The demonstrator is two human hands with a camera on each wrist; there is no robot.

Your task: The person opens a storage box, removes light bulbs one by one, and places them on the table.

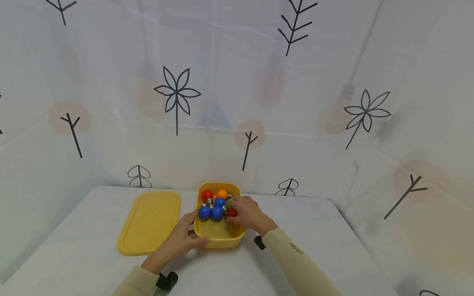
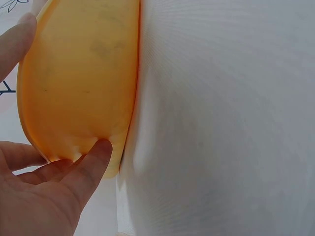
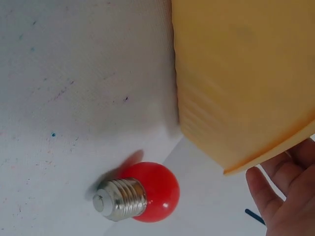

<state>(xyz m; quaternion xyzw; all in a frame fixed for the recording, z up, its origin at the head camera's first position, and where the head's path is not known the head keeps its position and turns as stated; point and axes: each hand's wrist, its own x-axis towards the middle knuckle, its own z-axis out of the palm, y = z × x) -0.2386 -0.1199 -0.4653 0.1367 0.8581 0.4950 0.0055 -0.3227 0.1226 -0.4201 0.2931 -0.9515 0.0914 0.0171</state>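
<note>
A yellow plastic container (image 1: 219,243) holds several coloured light bulbs, among them blue bulbs (image 1: 217,213), an orange bulb (image 1: 222,194) and a red bulb (image 1: 207,195). My left hand (image 1: 183,237) grips its near left corner, thumb at the front and fingers along the side, as the left wrist view also shows. Over the right rim reaches my right hand (image 1: 249,213), with thumb and fingers around a dark red bulb (image 1: 232,212) inside. A green bulb (image 1: 229,203) is partly hidden under those fingers.
Another red bulb (image 3: 155,191) lies on the table outside the container's right side, mostly hidden by the right hand in the head view. A flat yellow lid (image 1: 149,222) lies to the left. Behind the table hangs a patterned white cloth (image 1: 214,156).
</note>
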